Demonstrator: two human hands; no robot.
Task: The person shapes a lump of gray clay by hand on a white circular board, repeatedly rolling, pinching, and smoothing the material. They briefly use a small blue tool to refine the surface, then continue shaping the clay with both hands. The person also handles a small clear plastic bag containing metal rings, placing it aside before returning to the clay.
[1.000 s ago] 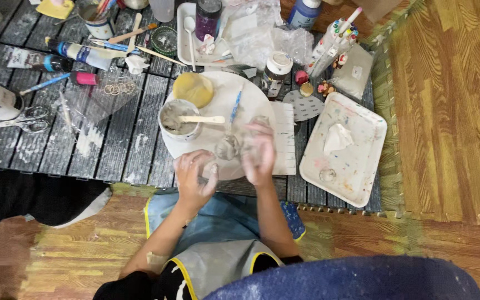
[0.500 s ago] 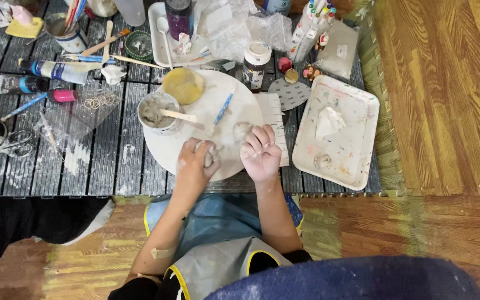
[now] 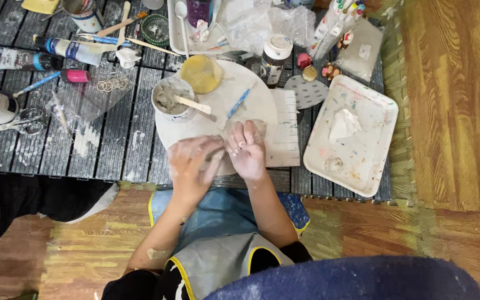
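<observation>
Both hands meet over the round white board (image 3: 251,105) — left hand (image 3: 193,166) loosely spread, right hand (image 3: 246,149) curled around something small — its shape and direction I cannot tell.

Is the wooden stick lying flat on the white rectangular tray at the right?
No: the wooden stick rests in the white cup of grey paste on the round board, while the tray holds a crumpled white tissue.

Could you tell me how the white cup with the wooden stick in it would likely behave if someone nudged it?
The white cup looks partly filled with grey paste, so it probably sits fairly steady. The wooden stick leans out over the rim, so a bump there might tip it. Its smeared sides may feel slippery.
</observation>
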